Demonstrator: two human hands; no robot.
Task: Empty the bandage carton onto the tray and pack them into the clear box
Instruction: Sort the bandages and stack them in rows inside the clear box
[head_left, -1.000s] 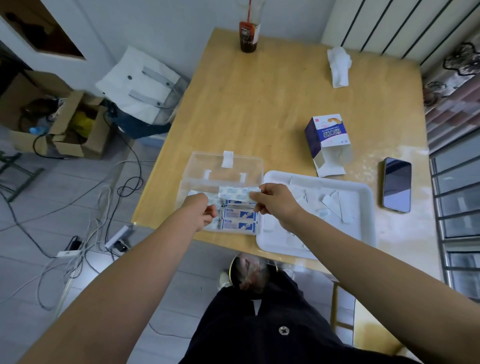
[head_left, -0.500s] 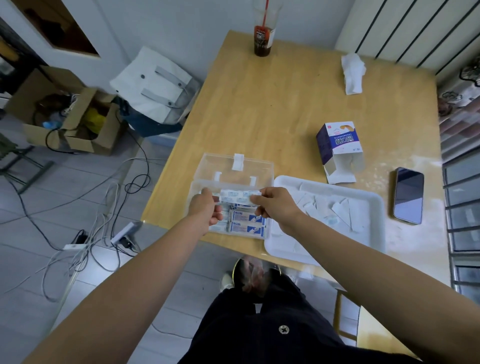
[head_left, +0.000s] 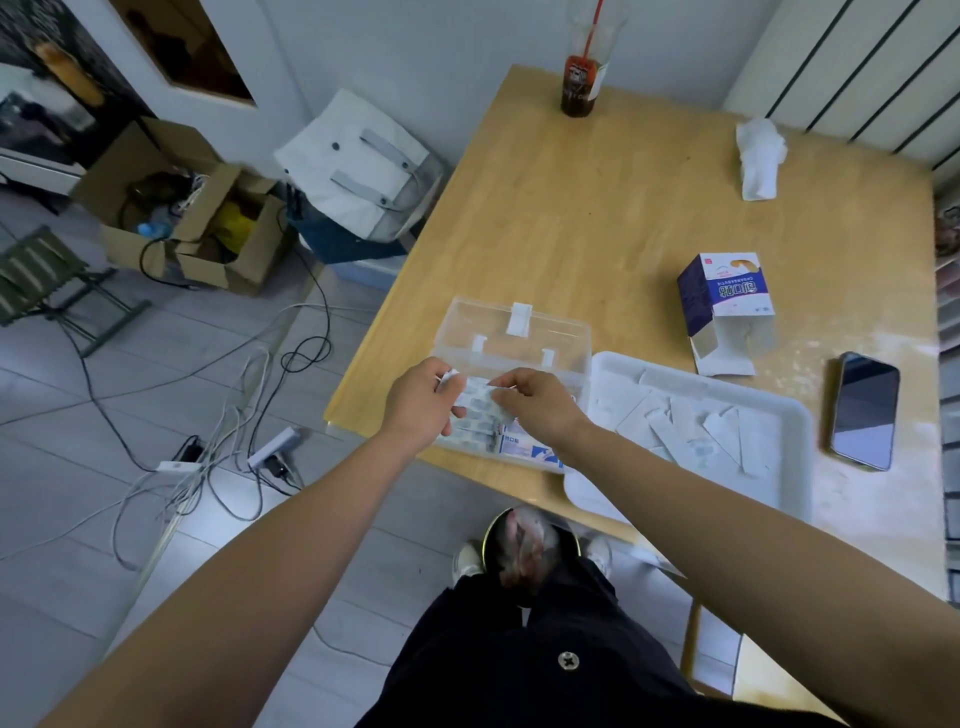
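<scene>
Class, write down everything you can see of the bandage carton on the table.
The carton is a small card box, dark purple on one side, white with blue print that reads upside down from here. It rests on the table just beyond the tray's far rim, left of the phone. Its near end is open, with the flaps splayed. Whether it stands or lies is unclear. Neither hand touches it.

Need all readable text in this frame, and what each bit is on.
"创口贴": bandage carton, blue band, printed upside down from this view.
Carton small print: too small to read.
Packed bandages in the clear box: blue print, blurred.
Held bandages, pinched between left hand and right hand: unreadable.
Drink cup label: blurred.
</scene>
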